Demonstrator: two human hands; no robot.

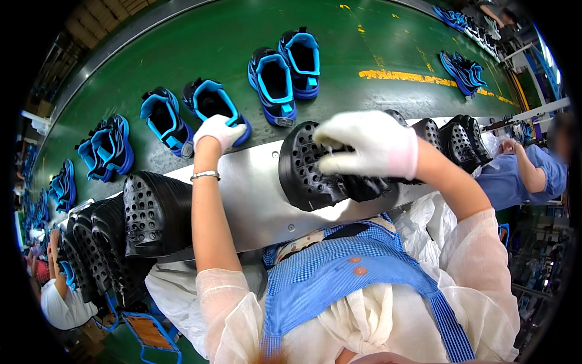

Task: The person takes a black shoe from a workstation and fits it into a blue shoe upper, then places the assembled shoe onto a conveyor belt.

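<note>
My left hand (219, 132), in a white glove, is at the near end of a black shoe (209, 100) with bright blue lining and sole. Its fingers are bent against that shoe, which stands beside its mate (160, 118) on the green surface. In its white glove, my right hand (367, 145) is over a row of black moulded pieces with round holes. Its thumb and fingers are apart in front of the nearest perforated piece (306, 173), and they cover part of it. Whether the fingertips touch that piece, I cannot tell.
More black-and-blue shoes (273, 85) stand in pairs along the green surface (182, 42). A metal ledge (254, 212) runs along its near edge. Another row of black perforated pieces (145, 215) stands at left. Other people work at far left and at right (515, 176).
</note>
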